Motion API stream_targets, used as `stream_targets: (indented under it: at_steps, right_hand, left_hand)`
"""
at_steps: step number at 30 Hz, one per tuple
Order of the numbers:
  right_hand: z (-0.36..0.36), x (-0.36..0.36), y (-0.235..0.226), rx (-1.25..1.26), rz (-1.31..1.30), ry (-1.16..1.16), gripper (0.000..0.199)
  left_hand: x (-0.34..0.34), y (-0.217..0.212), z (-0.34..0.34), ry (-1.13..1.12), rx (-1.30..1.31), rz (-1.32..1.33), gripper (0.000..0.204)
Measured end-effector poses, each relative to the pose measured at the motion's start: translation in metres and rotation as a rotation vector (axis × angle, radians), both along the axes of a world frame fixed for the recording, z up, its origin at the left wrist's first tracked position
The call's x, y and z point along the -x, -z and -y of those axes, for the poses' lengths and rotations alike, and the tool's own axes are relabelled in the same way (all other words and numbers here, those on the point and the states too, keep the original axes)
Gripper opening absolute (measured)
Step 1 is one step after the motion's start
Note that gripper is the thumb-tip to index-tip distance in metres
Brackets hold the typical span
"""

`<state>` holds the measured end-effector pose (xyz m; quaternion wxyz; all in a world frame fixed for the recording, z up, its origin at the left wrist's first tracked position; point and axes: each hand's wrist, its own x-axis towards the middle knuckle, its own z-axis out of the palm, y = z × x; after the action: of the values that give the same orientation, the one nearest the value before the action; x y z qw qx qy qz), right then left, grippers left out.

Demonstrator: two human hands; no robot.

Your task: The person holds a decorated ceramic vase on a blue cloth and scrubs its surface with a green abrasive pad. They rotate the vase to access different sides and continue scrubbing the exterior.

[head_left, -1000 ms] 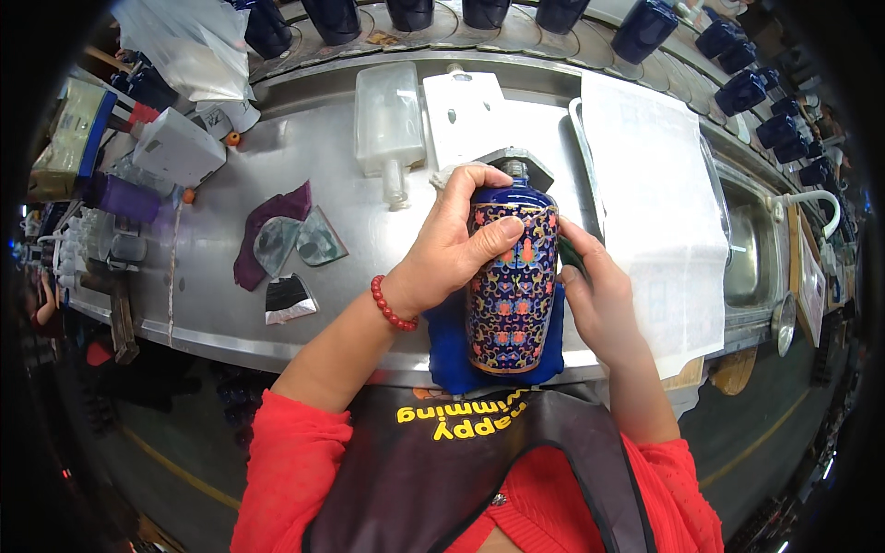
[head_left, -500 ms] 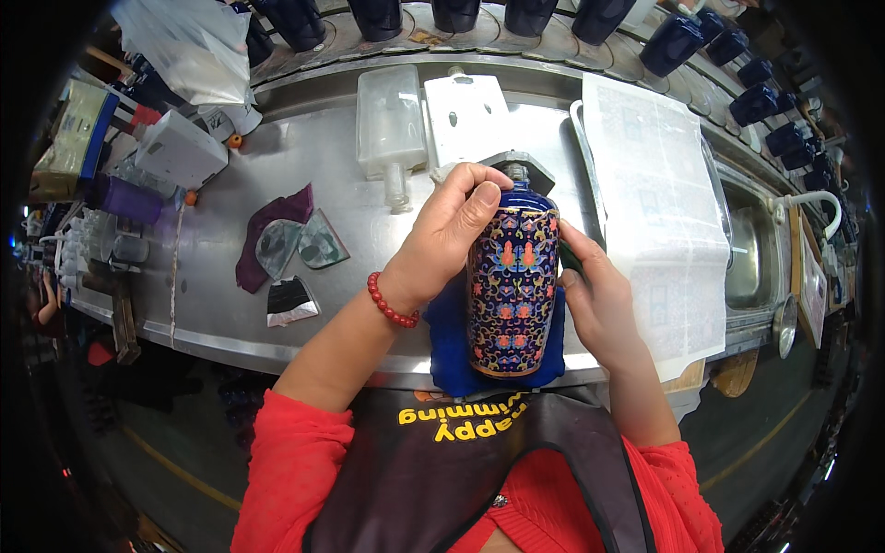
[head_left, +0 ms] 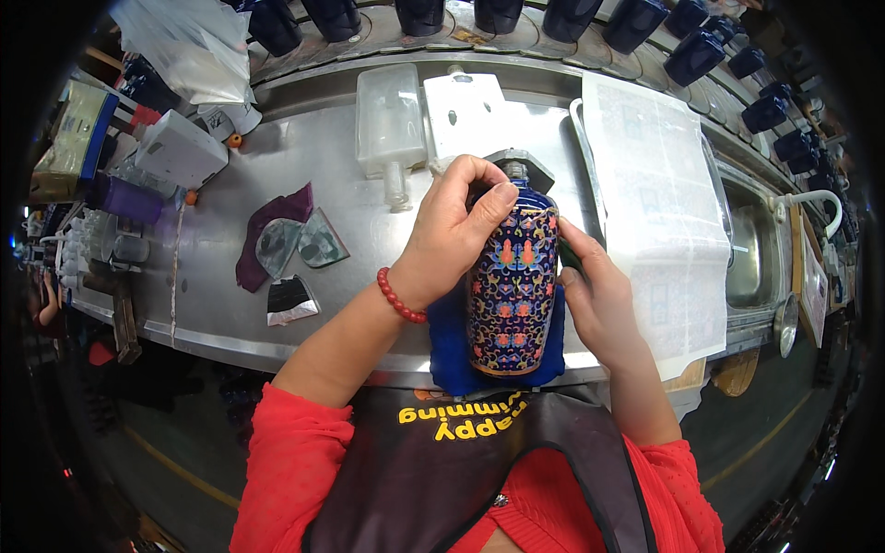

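The left hand (head_left: pixel 447 235) clasps the patterned vase (head_left: pixel 513 276) near its neck; the right hand (head_left: pixel 597 300) presses its side. Keep both grips firm over the blue cloth (head_left: pixel 452 341).

You have one view only: a wide fisheye on your head, looking steeply down over your chest at the steel desk (head_left: pixel 369 230). It sits close above your forearms, which enter from the lower edge; straight edges bow toward the rim.

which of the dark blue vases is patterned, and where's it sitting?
Only the vase held between the left hand and right hand has a multicolour floral pattern; it rests on a blue cloth. The row of vases behind is plain.
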<state>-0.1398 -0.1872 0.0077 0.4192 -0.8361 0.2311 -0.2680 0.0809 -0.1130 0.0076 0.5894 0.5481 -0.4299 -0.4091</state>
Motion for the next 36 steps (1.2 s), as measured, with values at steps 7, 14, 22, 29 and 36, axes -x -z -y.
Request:
stream_targets:
  at_steps: [7, 14, 22, 29, 36]
  right_hand:
    - [0.007, 0.000, -0.021, -0.050, -0.086, 0.072, 0.054]
    - [0.037, -0.009, -0.094, -0.120, -0.183, -0.067, 0.026]
    - [0.055, -0.044, -0.105, -0.092, -0.387, -0.202, 0.023]
    - [0.059, -0.048, -0.104, -0.193, -0.421, -0.181, 0.024]
    - [0.060, -0.047, -0.101, -0.241, -0.381, -0.224, 0.026]
  left_hand:
    - [0.002, -0.001, -0.001, 0.005, 0.069, 0.007, 0.027]
    - [-0.002, 0.000, -0.003, 0.033, 0.015, -0.089, 0.030]
    - [0.002, 0.005, -0.008, 0.050, 0.075, -0.132, 0.033]
    - [0.001, 0.007, -0.009, 0.058, 0.089, -0.159, 0.033]
    - [0.001, 0.006, -0.010, 0.061, 0.082, -0.166, 0.032]
